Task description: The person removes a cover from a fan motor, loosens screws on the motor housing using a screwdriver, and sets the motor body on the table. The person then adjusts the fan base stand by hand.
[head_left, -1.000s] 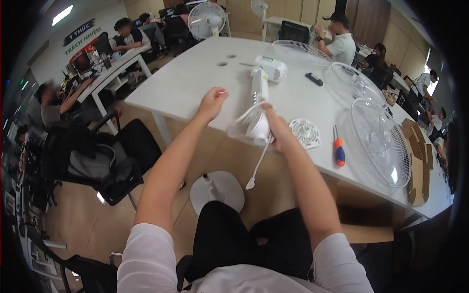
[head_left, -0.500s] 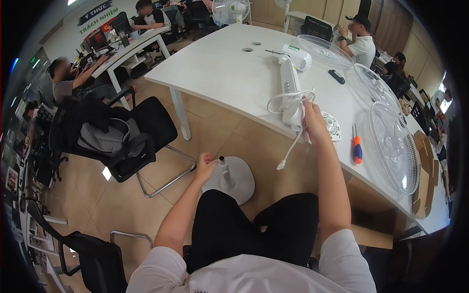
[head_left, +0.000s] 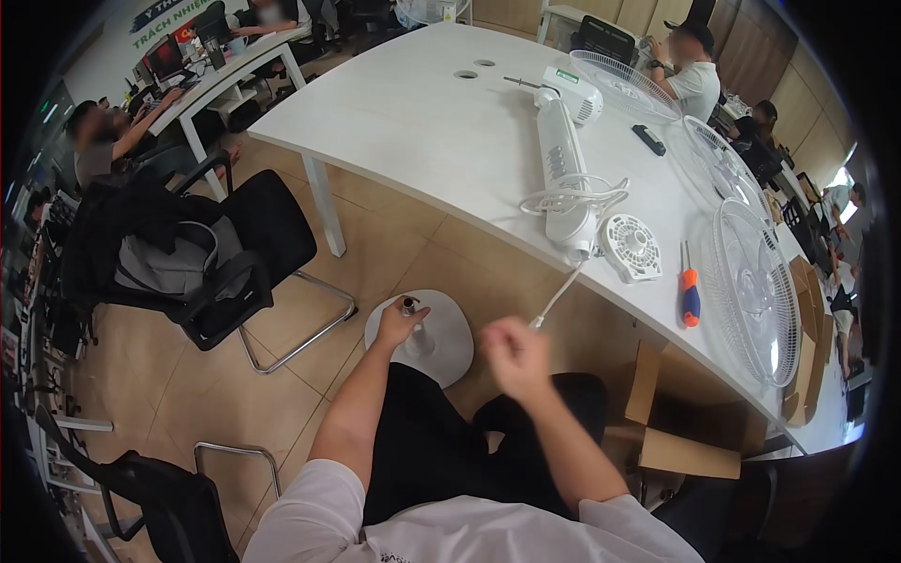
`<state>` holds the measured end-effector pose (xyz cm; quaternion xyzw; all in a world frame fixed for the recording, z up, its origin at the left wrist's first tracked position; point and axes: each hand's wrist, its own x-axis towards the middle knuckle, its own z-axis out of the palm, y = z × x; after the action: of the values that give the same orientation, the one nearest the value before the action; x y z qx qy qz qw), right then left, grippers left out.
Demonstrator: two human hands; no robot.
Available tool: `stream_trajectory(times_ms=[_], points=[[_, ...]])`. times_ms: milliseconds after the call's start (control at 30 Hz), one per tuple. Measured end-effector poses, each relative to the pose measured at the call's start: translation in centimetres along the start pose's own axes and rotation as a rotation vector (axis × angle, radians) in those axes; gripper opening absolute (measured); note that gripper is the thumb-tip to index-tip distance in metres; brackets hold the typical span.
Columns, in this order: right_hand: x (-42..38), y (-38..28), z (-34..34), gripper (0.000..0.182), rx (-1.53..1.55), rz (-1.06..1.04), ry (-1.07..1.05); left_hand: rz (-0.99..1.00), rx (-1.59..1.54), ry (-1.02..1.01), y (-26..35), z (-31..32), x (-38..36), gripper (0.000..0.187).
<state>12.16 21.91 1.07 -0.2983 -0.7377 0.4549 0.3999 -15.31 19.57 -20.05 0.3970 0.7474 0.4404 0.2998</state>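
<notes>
My left hand (head_left: 398, 328) is wrapped round the short upright stem (head_left: 409, 306) of a white fan base (head_left: 454, 340), which is on the floor by my knee. My right hand (head_left: 516, 355), smeared by motion, hangs over my lap near the plug (head_left: 537, 322) of a dangling white cord. Its fingers look curled, but I cannot tell what is in them. On the table lies the white fan body (head_left: 561, 155) with its motor head (head_left: 574, 98) and the coiled power cord (head_left: 601, 194). A round white perforated cover (head_left: 631, 246) sits beside its lower end.
An orange and blue screwdriver (head_left: 690, 298) and clear-wired fan grilles (head_left: 754, 291) lie on the white table (head_left: 404, 122). A small black object (head_left: 649, 140) is near them. An opened cardboard box (head_left: 690, 452) stands below the edge. Black chairs (head_left: 267, 225) are to my left; people sit at other desks.
My right hand has let go of the fan body and cord and moved down and left over my lap. My left hand has closed round the base's stem.
</notes>
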Motion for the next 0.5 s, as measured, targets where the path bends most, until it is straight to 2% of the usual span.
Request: stream_trajectory(times_ms=[33, 100, 133, 200, 267, 333, 400, 433, 500], points=[[-0.8, 4.0, 2.4, 0.018, 0.092, 0.218, -0.179, -0.006, 0.003, 0.0, 0.5, 0.1, 0.1, 0.047], [-1.9, 9.5, 5.7, 0.032, 0.313, 0.752, -0.343, -0.052, 0.201, 0.164, 2.4, 1.1, -0.6, 0.038], [-2.5, 12.3, 6.5, 0.032, 0.317, 0.754, -0.345, -0.056, 0.205, 0.164, 2.7, 1.7, -1.0, 0.038], [-2.9, 15.0, 7.8, 0.049, 0.6, 1.139, -0.342, -0.043, 0.177, 0.338, 3.2, 2.8, -2.1, 0.032], [-3.7, 18.7, 9.0, 0.054, 0.539, 1.159, -0.392, -0.056, 0.199, 0.337, 4.0, 3.7, -3.4, 0.032], [-3.7, 18.7, 9.7, 0.06, 0.476, 1.186, -0.445, -0.078, 0.22, 0.333, 4.6, 4.8, -4.2, 0.032], [-3.4, 18.1, 10.6, 0.063, 0.553, 1.328, -0.351, 0.026, 0.188, 0.368, 5.0, 6.1, -5.3, 0.032], [-3.7, 18.2, 11.1, 0.063, 0.559, 1.336, -0.354, 0.02, 0.189, 0.333, 5.3, 6.5, -5.7, 0.035], [-4.0, 18.4, 11.7, 0.067, 0.645, 1.334, -0.192, -0.009, 0.227, 0.247, 6.5, 6.8, -6.8, 0.035]])
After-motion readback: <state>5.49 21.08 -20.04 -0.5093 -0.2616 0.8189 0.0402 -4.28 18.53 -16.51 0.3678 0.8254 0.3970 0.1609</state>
